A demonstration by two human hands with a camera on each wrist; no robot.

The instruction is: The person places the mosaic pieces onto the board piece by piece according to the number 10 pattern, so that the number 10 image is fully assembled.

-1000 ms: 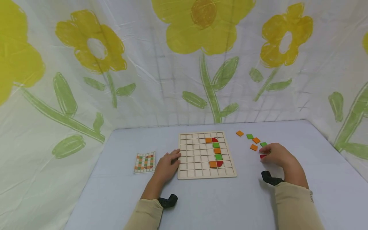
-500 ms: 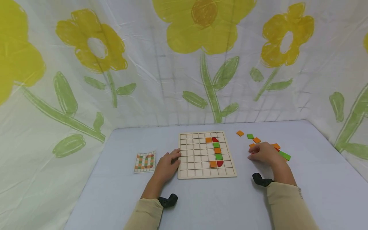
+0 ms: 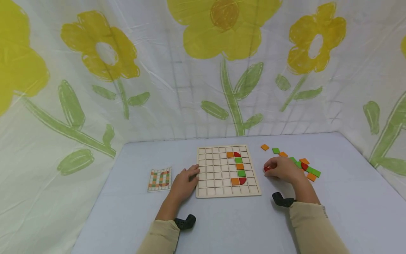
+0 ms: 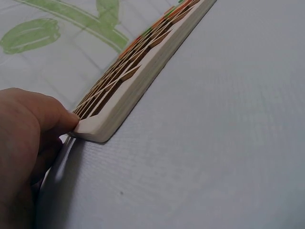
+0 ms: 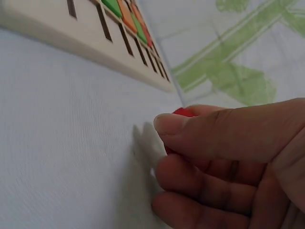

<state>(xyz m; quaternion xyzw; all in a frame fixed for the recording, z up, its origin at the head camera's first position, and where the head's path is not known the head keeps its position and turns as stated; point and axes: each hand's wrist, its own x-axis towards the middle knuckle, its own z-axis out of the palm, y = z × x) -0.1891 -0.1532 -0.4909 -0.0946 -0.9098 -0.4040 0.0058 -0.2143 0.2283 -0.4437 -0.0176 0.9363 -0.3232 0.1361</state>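
Note:
My right hand [image 3: 283, 170] pinches a small red tile [image 3: 266, 169] between thumb and fingertips, above the table just right of the wooden grid board [image 3: 219, 196]. In the right wrist view only a red edge of the tile [image 5: 183, 112] shows; its shape is mostly hidden by the fingers. My left hand [image 3: 184, 183] rests at the board's left edge, its fingertips touching the rim. In the left wrist view the thumb [image 4: 57, 114] lies against the board's corner. Red, green and orange tiles form a bracket-like line on the board's right side, including a green tile [image 3: 241, 173].
A pattern card [image 3: 160, 179] with coloured squares lies left of the board. Loose tiles are scattered at the right, among them an orange tile [image 3: 264, 147], a green tile [image 3: 276, 150] and a rounded red tile [image 3: 304, 166]. A flower-printed curtain [image 3: 152, 116] stands behind the table.
My right hand has taken a red tile from the scattered pieces and moved left toward the board with it, uncovering several loose tiles. The left hand and the board have not moved.

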